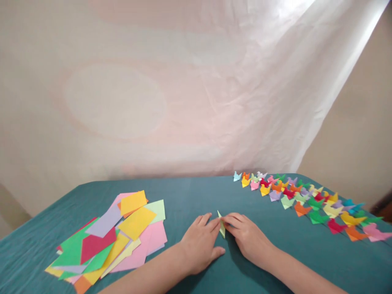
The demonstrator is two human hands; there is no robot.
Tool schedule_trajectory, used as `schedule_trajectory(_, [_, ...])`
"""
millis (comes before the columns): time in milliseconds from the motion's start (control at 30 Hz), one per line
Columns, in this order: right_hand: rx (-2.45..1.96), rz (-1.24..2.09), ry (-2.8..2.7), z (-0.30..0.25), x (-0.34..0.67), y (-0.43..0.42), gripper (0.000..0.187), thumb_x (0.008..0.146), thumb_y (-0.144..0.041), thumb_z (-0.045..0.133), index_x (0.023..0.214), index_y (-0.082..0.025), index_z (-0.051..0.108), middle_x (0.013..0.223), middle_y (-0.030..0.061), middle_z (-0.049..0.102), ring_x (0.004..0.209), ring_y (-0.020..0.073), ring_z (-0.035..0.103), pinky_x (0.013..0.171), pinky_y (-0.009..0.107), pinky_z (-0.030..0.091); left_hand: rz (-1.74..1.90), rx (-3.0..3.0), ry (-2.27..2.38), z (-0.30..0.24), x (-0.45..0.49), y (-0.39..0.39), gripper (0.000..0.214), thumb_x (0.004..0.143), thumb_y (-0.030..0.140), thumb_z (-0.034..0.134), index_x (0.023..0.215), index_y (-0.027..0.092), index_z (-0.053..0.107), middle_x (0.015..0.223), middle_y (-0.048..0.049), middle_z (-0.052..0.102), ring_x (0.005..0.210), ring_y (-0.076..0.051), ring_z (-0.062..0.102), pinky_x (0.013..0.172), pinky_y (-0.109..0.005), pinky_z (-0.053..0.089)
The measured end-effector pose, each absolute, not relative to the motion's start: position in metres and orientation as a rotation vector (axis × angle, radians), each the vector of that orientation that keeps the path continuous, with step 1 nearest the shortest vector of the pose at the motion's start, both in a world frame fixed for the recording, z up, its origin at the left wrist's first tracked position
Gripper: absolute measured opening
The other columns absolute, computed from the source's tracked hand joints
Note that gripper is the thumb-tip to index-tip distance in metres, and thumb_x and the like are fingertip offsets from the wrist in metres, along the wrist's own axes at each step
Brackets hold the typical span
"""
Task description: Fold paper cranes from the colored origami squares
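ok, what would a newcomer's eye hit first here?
Probably the bright folded paper birds, clustered at the right of the teal table, then the loose pile of coloured paper at its left. Between them, the left hand and right hand meet at a narrow, pale green folded paper.

Surface [190,194], covered in dark teal cloth [24,257], lightly creased. Behind: pale hanging sheet [199,90] bearing a pink-edged oval [114,100]. Far right: beige wall [361,110]; dark brown object [385,207], indistinct, cut off by the frame.
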State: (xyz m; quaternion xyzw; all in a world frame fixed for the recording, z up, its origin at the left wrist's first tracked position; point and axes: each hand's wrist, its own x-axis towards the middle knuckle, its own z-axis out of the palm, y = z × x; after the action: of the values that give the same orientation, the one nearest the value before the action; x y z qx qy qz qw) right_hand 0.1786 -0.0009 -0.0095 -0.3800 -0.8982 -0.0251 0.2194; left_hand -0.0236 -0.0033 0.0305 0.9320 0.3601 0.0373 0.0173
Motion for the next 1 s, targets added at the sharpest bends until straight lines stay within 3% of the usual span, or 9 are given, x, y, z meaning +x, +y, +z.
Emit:
schedule_trajectory(200, [-1.056, -0.037, -2.551, -0.004, 0.177, 0.001, 0.033, 0.083, -0.006, 0.042, 0.107, -0.016, 0.062, 0.108, 0.0094, 0.063, 0.097, 0.0201, 0.051, 0.084, 0.035, 0.043, 0.046, 2.91, 1.116, 0.043, -0.021, -0.008, 0.054, 0.086, 0.045, 0.048, 0.126, 0.01, 0.048, 0.126, -0.0128, 0.053, 0.12, -0.029, 0.042, 0.104, -0.042, 0.031])
schedule_trajectory(367, [-1.087, 0.039, -2.53, 0.0, 0.176, 0.002, 0.04, 0.074, 0.001, 0.043, 0.104, -0.016, 0.064, 0.104, 0.0083, 0.065, 0.095, 0.0201, 0.051, 0.084, 0.035, 0.04, -0.008, 2.929, 1.054, 0.047, -0.021, -0.007, 0.048, 0.086, 0.039, 0.048, 0.123, 0.008, 0.05, 0.123, -0.015, 0.055, 0.113, -0.028, 0.049, 0.1, -0.041, 0.036])
schedule_trajectory(467, [-1.069, 0.084, -2.487, -0.003, 0.18, 0.004, 0.047, 0.073, 0.002, 0.041, 0.11, -0.018, 0.062, 0.11, 0.0078, 0.064, 0.094, 0.0196, 0.051, 0.083, 0.036, 0.04, 0.017, 2.958, 0.989, 0.048, -0.023, -0.006, 0.044, 0.086, 0.038, 0.049, 0.121, 0.012, 0.051, 0.121, -0.0136, 0.056, 0.112, -0.027, 0.05, 0.098, -0.04, 0.038])
schedule_trajectory(633, [-1.011, 0.097, -2.442, -0.011, 0.187, 0.009, 0.042, 0.08, -0.003, 0.041, 0.112, -0.021, 0.062, 0.11, 0.0078, 0.065, 0.091, 0.0187, 0.053, 0.08, 0.036, 0.043, 0.033, 2.996, 0.925, 0.047, -0.025, -0.006, 0.04, 0.086, 0.039, 0.05, 0.121, 0.02, 0.051, 0.124, -0.0108, 0.053, 0.113, -0.026, 0.049, 0.097, -0.041, 0.038])
schedule_trajectory(1000, [-1.042, 0.013, -2.481, -0.008, 0.184, 0.002, 0.045, 0.079, -0.003, 0.042, 0.118, -0.019, 0.058, 0.117, 0.0087, 0.062, 0.098, 0.0195, 0.052, 0.083, 0.036, 0.043, 0.023, 2.993, 0.95, 0.045, -0.025, -0.006, 0.042, 0.085, 0.043, 0.05, 0.121, 0.021, 0.05, 0.125, -0.0117, 0.051, 0.113, -0.029, 0.048, 0.095, -0.045, 0.038])
